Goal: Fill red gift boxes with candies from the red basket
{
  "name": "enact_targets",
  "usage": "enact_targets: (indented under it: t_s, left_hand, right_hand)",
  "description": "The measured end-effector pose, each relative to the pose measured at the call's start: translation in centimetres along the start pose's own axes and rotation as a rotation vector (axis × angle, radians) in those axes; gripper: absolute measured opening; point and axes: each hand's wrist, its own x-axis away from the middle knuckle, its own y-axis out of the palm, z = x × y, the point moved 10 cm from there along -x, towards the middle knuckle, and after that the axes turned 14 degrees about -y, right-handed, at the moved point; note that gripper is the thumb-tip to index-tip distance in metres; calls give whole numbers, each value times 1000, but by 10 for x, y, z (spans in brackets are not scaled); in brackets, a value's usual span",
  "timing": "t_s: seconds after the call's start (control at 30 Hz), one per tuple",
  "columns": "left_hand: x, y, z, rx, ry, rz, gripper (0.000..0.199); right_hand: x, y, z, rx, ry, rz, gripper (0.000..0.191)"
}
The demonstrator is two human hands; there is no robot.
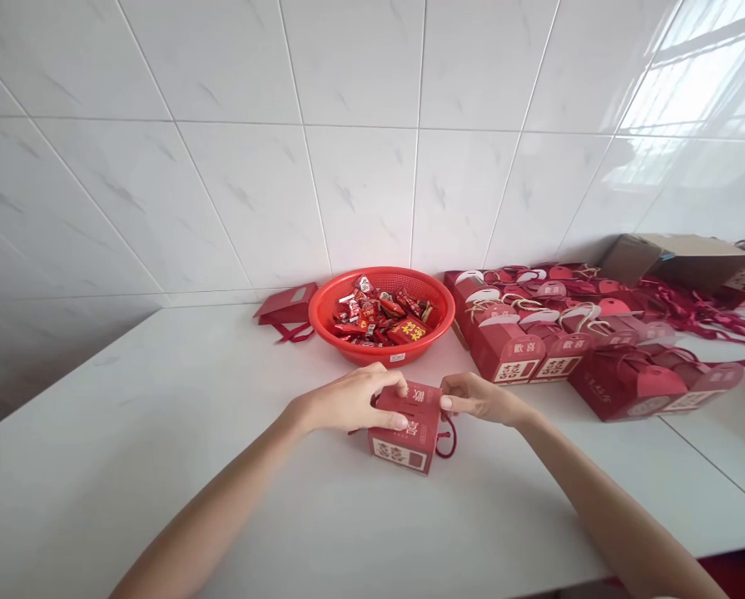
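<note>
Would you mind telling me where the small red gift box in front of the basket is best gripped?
Probably across the top, from above: the red gift box stands upright on the white table, and the left hand and right hand already press its upper flaps. Its cord loop hangs loose on the right.

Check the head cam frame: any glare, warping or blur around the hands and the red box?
Head view: window glare washes out the tiles at upper right; wide-angle warp bends the tile joints and table edge; soft, even light with faint shadows. The left hand, right hand and red gift box look sharp; the cardboard box at far right is softer.
</note>
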Motion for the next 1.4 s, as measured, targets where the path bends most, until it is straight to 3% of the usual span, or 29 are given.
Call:
enact_targets:
  t_s: [0.17, 0.37, 0.5, 0.6, 0.73, 0.83, 0.97, 1.13, 1.4]
  left_hand:
    - [4, -4, 1, -9, -36, 80, 49]
    - [13, -11, 8, 1, -38, 219, 50]
    - [17, -17, 21, 28, 4, 296, 50]
    - [25, -38, 37, 190, 81, 361, 55]
    - [42, -65, 63, 568, 205, 249, 53]
    - [57, -78, 85, 698, 282, 215, 50]
    - [65, -77, 111, 736, 314, 180, 53]
    - [64, -75, 134, 627, 369, 199, 52]
    - [42, -62, 126, 532, 343, 225, 65]
  right_hand:
    - [7, 5, -8, -127, 26, -49, 45]
    - [15, -2, -49, -416, -93, 60, 35]
    - [19, -2, -80, -457, -160, 116, 28]
    - [21, -2, -108, -403, -236, 126, 26]
    - [21, -9, -135, -250, -263, 184, 29]
    - [19, -15, -152, -89, -286, 240, 30]
    - [19, -25, -167, 86, -333, 389, 31]
    - [20, -37, -176, 269, -426, 574, 25]
    - [12, -45, -153, 345, -361, 606, 5]
